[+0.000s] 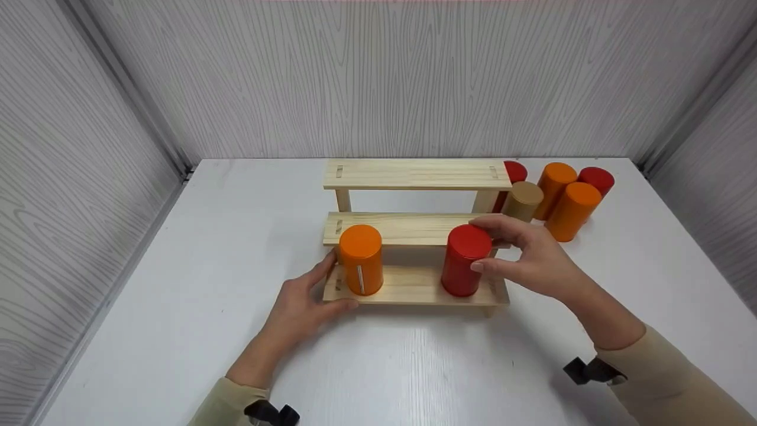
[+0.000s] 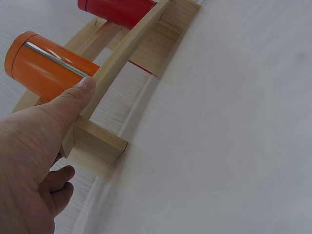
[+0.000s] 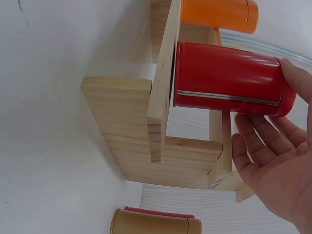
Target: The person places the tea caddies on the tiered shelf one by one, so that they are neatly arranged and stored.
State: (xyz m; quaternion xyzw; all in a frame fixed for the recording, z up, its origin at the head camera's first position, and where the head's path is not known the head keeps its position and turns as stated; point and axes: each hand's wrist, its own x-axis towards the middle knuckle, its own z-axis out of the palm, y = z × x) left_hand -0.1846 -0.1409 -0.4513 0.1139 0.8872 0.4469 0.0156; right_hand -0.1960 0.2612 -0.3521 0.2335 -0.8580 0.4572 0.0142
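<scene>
A three-tier wooden shelf (image 1: 414, 228) stands on the table. On its lowest step are an orange tin (image 1: 362, 263) at the left and a red tin (image 1: 462, 266) at the right, both upright. My left hand (image 1: 301, 310) grips the left end of that lowest step, thumb on the front edge beside the orange tin; its other fingers are partly hidden behind the wood in the left wrist view. With thumb and fingers around its upper part, my right hand (image 1: 532, 257) holds the red tin, whose base meets the step or nearly so in the right wrist view (image 3: 229, 75).
Right of the shelf, several more tins stand on the white table (image 1: 402, 367): a gold tin (image 1: 523, 201), an orange tin (image 1: 571, 213), another orange tin (image 1: 553, 183) and red ones, one partly hidden by the shelf. Panelled walls (image 1: 408, 77) enclose the table's back and sides.
</scene>
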